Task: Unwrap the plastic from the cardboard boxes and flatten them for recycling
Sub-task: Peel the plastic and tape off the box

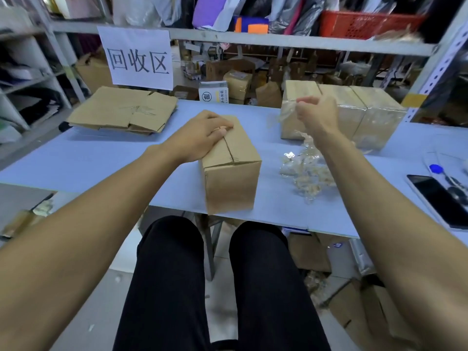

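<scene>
Now | left hand (202, 134) flat on unwrapped cardboard box (231, 171), holding nothing | right hand (315, 114) pinching plastic wrap (288, 111) on wrapped boxes (367, 115) | crumpled plastic (304, 173) on surface (101, 158)

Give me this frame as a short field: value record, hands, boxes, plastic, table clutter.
left hand: rests palm-down on top of the single box, fingers over its top seam
right hand: raised, pinching clear plastic wrap off the wrapped boxes
single box: unwrapped, still assembled, at the near table edge
wrapped boxes: a row at the far right, film partly on
loose plastic: crumpled pile right of the single box
flattened cardboard: stack at the far left
phone: right edge, screen dark
</scene>
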